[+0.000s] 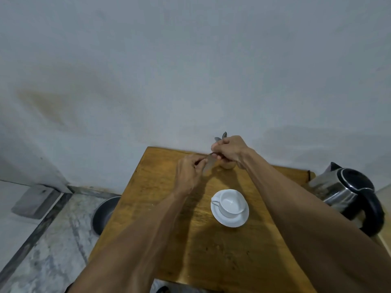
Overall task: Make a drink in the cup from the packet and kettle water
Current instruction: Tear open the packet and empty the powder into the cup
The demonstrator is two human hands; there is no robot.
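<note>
Over the far end of the wooden surface (190, 250), both hands pinching a thin packet (208, 163): left hand (189, 174) with its grip closed on the lower end, right hand (229, 152) with its grip clamped on the upper end, seemingly readying a tear; likely handling as light, limp and slick, so best gripped close beside the tear line. Sitting nearer on its saucer (229, 220), the white cup (229, 205), empty and fragile-looking, with the steel kettle (347, 193) well apart at right, probably heavy, calling for its black handle. Blurring the packet's print and edges, hiding the small pot (227, 166) of spoons (221, 137) behind the right hand
</note>
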